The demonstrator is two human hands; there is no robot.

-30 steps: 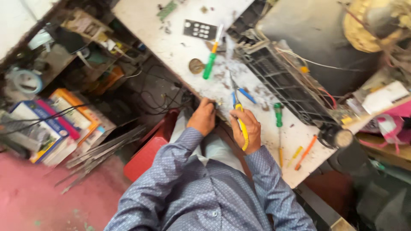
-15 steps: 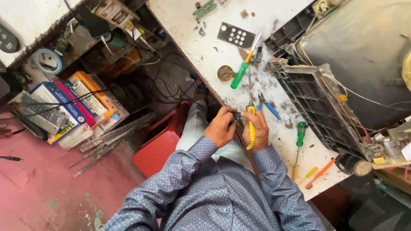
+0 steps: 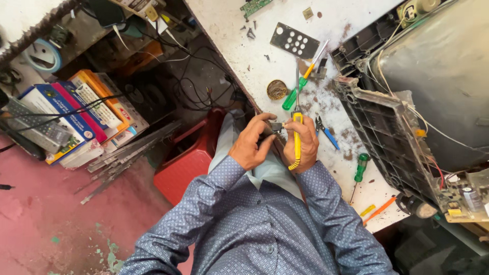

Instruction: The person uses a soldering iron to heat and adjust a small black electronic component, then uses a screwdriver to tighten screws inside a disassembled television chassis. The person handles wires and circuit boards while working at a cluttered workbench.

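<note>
Soldering iron [image 3: 296, 137], yellow-handled, sits clamped in right hand [image 3: 304, 145] at frame centre, tip aimed away over the workbench [image 3: 244, 46]. Left hand [image 3: 252, 142] pinches a small dark part [image 3: 276, 127] beside it, fingers closed to steady it.

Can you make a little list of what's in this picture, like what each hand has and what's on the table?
left hand: pinches a small dark part
right hand: holds a yellow-handled tool, tip pointing away over the table
table: white, dirty, scattered with bits
on table: green screwdriver, second green screwdriver, blue pliers, round tin, black plate with holes
at right: opened old TV
under the person: red stool
floor side: stacked boxes
</note>
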